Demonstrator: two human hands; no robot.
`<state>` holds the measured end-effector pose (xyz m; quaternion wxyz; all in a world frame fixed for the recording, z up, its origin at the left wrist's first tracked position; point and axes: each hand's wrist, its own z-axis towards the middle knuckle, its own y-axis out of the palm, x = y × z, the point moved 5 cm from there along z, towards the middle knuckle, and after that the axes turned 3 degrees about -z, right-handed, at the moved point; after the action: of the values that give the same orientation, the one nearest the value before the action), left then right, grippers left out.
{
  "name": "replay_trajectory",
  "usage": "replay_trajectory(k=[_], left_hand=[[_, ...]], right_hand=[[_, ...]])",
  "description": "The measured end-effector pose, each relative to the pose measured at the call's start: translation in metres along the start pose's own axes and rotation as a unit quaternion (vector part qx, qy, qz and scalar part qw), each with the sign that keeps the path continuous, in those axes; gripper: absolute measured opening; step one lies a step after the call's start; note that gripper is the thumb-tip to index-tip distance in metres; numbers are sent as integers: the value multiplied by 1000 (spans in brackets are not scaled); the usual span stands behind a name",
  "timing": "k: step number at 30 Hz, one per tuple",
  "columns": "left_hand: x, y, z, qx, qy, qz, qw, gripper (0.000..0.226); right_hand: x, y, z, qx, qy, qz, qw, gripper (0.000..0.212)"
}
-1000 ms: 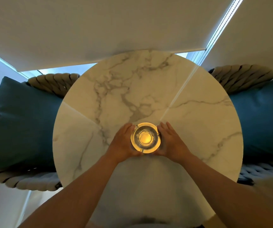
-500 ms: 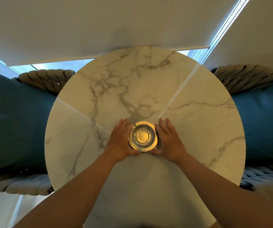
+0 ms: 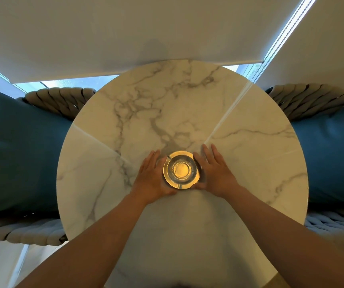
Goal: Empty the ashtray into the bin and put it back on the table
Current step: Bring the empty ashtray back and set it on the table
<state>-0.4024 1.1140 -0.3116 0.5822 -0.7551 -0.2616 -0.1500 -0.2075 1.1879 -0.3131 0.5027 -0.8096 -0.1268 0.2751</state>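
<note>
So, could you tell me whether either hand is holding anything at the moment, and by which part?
The left hand and right hand flank the glass ashtray on the marble table, fingers extended; thumbs touch its near rim. Whether they grip it cannot be told.

Both hands have loosened from the ashtray [image 3: 181, 170]: the left hand [image 3: 152, 175] and right hand [image 3: 215, 172] now lie flat, fingers stretched out on the table [image 3: 239, 113].

teal cushions [image 3: 19, 154] — woven chairs [image 3: 61, 98], roller blind [image 3: 125, 34]
</note>
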Motion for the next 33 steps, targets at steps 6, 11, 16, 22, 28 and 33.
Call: replay_trajectory(k=[6,11,16,22,28,33], left_hand=[[-3,-1,-11,11,-2,1,1000,113],[-4,-2,-13,22,-2,-8,1000,112],[-4,-3,-12,20,-7,-12,1000,112],[-1,-2,-13,23,-5,-12,1000,109],[-3,0,-18,16,-6,-10,1000,108],[-2,1,-20,18,-6,-4,1000,110]], right_hand=[[5,-17,11,-34,-18,-24,999,104],[7,-22,15,-43,-28,-31,998,110],[5,-23,19,-62,-33,-40,997,113],[3,-22,22,-74,-40,-55,995,110],[4,-22,29,-88,-45,-76,992,107],[4,-24,31,-90,-44,-78,992,109]])
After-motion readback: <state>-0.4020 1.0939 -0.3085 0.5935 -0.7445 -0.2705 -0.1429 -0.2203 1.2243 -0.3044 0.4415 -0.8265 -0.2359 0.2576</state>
